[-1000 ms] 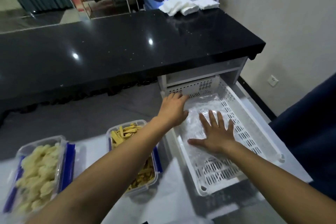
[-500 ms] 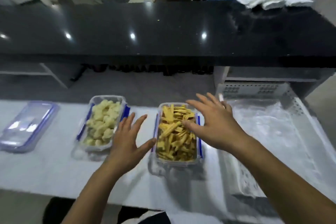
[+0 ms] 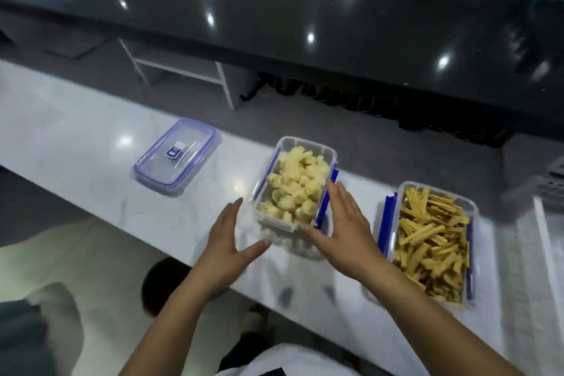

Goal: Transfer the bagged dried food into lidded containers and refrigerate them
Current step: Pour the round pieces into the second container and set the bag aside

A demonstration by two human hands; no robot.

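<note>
Both hands have shifted from the container of yellow strips to the one beside it. Left hand [image 3: 227,241] and right hand [image 3: 341,229] are spread wide with fingers straight, flanking the near end of the clear container of pale chunks [image 3: 294,183]. Neither grips it yet. The right fingers lie along its right wall by a blue clip and may be touching it; the left hand is just beside its near left corner, apart from it.

This container is the landmark. It stands lidless on the glossy white worktop [image 3: 79,146], a rectangular tub of clear, stiff plastic with rounded corners and blue hinged clips folded down along its long sides. It is heaped with lumpy, cream-coloured dried pieces. It will likely feel light, rigid and somewhat slick, so the two long walls below the rim look the safest hold.

To its left, well apart, lies a clear lid [image 3: 176,157] with a blue rim and a small blue label. To its right, near, stands a matching container of yellow strips [image 3: 433,241], also lidless. Beyond it runs a dark polished counter [image 3: 305,9].
</note>
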